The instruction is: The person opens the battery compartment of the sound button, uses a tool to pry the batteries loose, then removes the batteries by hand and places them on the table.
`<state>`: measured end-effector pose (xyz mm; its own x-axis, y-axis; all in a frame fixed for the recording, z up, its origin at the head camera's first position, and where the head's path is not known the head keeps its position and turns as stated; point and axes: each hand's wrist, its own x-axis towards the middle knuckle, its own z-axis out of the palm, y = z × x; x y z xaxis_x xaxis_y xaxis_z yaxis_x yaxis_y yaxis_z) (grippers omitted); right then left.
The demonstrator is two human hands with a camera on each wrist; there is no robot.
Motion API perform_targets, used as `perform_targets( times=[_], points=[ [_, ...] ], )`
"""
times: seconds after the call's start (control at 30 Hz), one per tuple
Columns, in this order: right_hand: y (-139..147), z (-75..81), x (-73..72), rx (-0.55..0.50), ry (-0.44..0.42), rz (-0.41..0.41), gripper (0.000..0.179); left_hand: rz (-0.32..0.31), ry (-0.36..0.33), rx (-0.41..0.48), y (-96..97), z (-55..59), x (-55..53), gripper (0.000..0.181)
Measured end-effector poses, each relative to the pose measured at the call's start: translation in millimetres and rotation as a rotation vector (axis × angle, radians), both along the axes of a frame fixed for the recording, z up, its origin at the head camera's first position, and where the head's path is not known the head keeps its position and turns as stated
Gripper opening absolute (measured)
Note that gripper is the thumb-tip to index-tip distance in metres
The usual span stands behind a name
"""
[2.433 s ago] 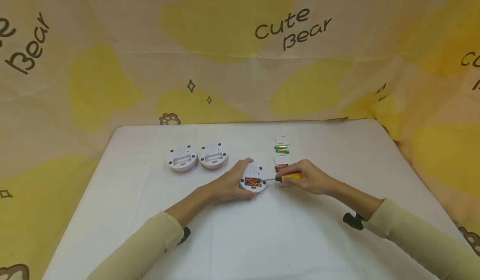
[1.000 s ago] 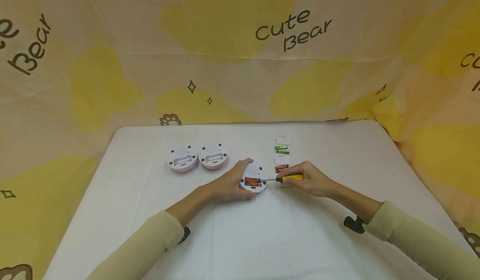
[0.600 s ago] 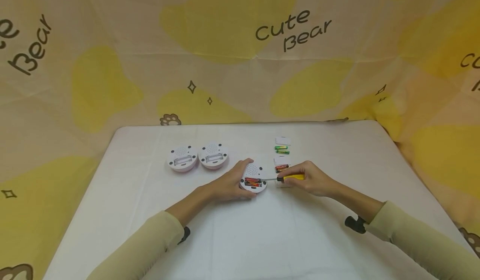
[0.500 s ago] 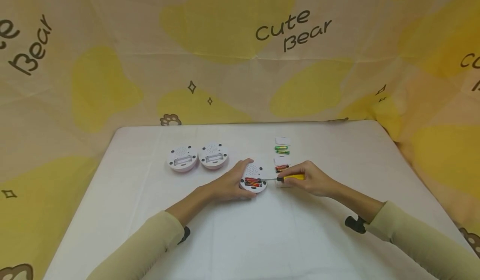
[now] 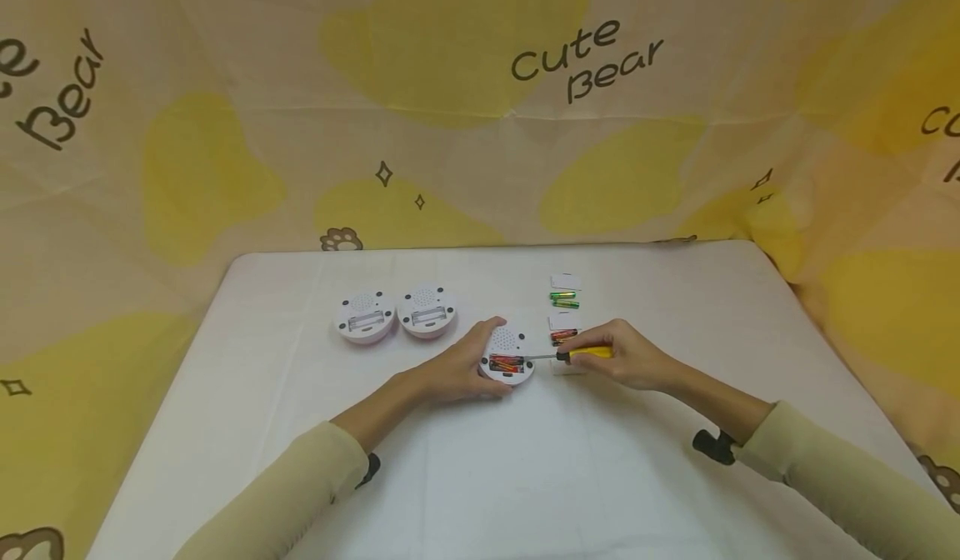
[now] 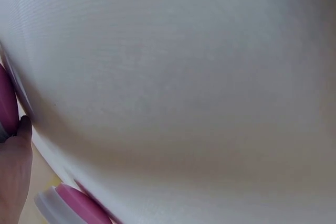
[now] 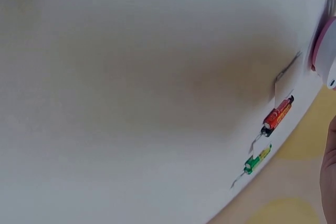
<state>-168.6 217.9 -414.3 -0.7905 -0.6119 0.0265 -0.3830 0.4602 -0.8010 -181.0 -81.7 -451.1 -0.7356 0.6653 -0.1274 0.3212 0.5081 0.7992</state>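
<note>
My left hand (image 5: 459,368) grips a round white device (image 5: 504,339) turned underside up, fingers and thumb around its left side. Its battery compartment, uncovered, holds red batteries (image 5: 506,365). In my right hand (image 5: 628,355) is a yellow-handled screwdriver (image 5: 592,352), pointing left. Its thin shaft reaches the right end of the compartment. The left wrist view shows the device's pink side (image 6: 7,103) beside part of the left hand (image 6: 16,174). At the right wrist view's edge are the device (image 7: 326,51) and a bit of the right hand (image 7: 329,177); the screwdriver is outside it.
Left of the held device stand two similar white devices (image 5: 365,304) (image 5: 425,298) with bare battery slots. To its right, on the white table (image 5: 480,477), lie green batteries (image 5: 564,300), red batteries (image 5: 562,337) and small white covers (image 5: 566,281). A patterned cloth (image 5: 465,68) hangs behind.
My right hand and the screwdriver have shifted slightly right, and the shaft's tip with them. My left hand and the device have stayed in place.
</note>
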Motion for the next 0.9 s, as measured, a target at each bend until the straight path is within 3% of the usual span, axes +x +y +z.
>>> perform_targets(
  times=[0.27,0.4,0.63,0.9],
  points=[
    [5.7,4.2,-1.9,0.035,0.014,-0.025,0.022,0.016,-0.001,0.000,-0.4,-0.7,-0.5,0.106],
    [12.1,7.3,-6.8,0.012,0.004,-0.118,0.022,0.025,-0.011,0.012,-1.0,-0.5,-0.4,0.106],
    [34.1,11.3,-26.5,0.016,0.120,-0.328,0.032,0.038,-0.046,0.042,-1.8,-2.9,-0.2,0.108],
    [51.3,4.6,-41.0,0.041,0.161,-0.397,0.043,0.038,-0.043,0.050,-1.6,-4.4,-1.2,0.109]
  ],
)
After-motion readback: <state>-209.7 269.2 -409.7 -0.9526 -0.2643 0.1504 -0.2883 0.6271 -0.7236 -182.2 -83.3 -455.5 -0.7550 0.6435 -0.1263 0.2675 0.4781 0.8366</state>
